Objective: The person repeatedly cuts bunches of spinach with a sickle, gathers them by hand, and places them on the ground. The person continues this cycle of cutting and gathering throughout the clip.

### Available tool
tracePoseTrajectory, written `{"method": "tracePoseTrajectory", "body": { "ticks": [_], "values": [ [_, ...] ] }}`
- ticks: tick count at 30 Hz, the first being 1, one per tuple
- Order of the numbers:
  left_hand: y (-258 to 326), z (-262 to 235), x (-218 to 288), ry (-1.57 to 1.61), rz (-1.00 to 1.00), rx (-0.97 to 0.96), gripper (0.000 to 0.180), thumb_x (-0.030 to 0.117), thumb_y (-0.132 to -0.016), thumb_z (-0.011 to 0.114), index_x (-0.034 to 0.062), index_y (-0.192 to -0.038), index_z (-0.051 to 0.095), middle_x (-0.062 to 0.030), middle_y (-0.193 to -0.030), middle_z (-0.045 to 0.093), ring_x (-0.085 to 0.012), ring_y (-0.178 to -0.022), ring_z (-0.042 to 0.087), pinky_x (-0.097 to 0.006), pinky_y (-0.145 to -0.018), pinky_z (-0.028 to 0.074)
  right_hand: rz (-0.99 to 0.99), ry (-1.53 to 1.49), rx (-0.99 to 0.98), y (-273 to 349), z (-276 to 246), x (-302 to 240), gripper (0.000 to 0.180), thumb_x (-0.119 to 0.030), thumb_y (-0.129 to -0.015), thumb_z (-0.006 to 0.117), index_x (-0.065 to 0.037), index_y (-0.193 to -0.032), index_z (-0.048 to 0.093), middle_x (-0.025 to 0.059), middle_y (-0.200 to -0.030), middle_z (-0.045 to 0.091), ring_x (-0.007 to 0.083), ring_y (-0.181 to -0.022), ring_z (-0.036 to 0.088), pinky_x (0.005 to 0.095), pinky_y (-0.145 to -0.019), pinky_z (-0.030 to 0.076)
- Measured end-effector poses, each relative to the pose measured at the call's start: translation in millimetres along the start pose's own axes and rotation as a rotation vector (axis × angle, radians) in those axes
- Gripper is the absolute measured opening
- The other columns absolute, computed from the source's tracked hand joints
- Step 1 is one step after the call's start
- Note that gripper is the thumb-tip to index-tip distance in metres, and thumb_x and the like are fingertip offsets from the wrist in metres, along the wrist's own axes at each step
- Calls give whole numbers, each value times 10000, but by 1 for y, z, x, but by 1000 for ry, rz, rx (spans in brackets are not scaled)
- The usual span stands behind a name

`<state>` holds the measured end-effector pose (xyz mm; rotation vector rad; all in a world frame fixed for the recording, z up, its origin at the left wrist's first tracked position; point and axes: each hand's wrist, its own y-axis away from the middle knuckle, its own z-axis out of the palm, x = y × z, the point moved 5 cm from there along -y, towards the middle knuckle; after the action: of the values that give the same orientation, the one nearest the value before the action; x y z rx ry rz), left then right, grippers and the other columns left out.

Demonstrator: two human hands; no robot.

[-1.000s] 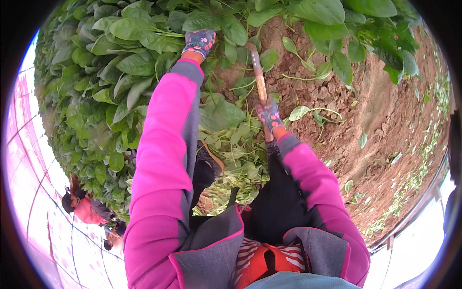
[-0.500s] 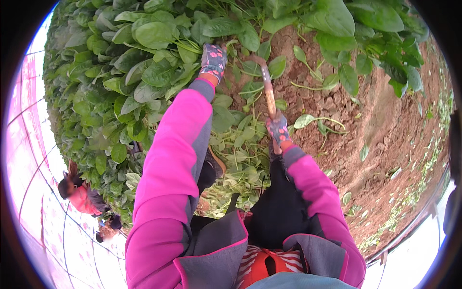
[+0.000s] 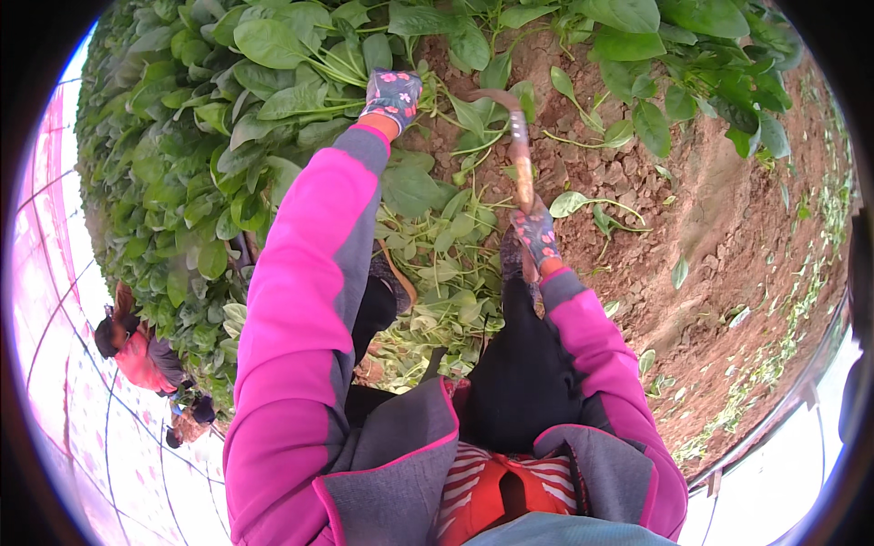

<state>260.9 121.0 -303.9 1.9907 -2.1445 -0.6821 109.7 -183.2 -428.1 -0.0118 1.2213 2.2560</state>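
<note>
1. Two gloved hands work at the edge of a leafy green crop: the left hand (image 3: 393, 95), in a dark floral glove, reaches into the stems of the standing plants (image 3: 273, 64); how far its fingers are closed cannot be told.
2. Right hand (image 3: 535, 233), in a matching glove, is wrapped tight around the wooden handle of one curved sickle (image 3: 519, 150), whose blade arches over bare soil just beside the left hand.
3. Both arms wear bright pink sleeves with grey panels; the left sleeve (image 3: 300, 291) runs up the middle of the view.
4. One heap of cut leaves (image 3: 437, 264) lies between the two arms, near the knees.
5. Brown, clodded soil (image 3: 710, 237) spreads to the right, with a few loose leaves scattered on it.
6. One other person (image 3: 137, 350), in a red top, crouches at the far left beside the same row of plants, well apart from the hands.
</note>
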Motion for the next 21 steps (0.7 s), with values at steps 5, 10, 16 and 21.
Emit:
{"method": "tracePoseTrajectory", "body": {
  "ticks": [5,10,16,21],
  "values": [
    [36,-58,28,-8,152,25,347,119,-725,612,122,-1071,597,-83,-734,650,-259,-700,651,-346,-612,494,-196,1058,411,61,-49,-58,374,-216,-800,652,-25,-1093,519,76,-755,599,152,-560,556,283,-475,448],
    [104,-137,35,537,337,422,501,167,-689,688,119,-1173,571,-67,-815,648,-269,-770,623,-356,-691,489,-766,1328,704,127,-55,-112,408,-244,-790,670,6,-1098,575,170,-959,646,323,-899,627,387,-780,489],
    [155,-166,1,622,-80,192,531,293,-761,708,84,-1225,558,-127,-1056,649,-282,-936,619,-375,-843,480,-712,1237,150,155,24,-149,452,-258,-832,658,33,-1159,546,163,-1041,641,246,-934,631,331,-808,504],
    [251,-251,6,1323,131,646,549,70,-790,720,80,-1294,502,-68,-1270,554,-100,-1005,584,-252,-842,510,-722,1209,-360,239,167,-180,468,-181,-829,683,27,-1211,510,149,-1189,571,214,-1066,580,319,-895,479]
  ]
}}
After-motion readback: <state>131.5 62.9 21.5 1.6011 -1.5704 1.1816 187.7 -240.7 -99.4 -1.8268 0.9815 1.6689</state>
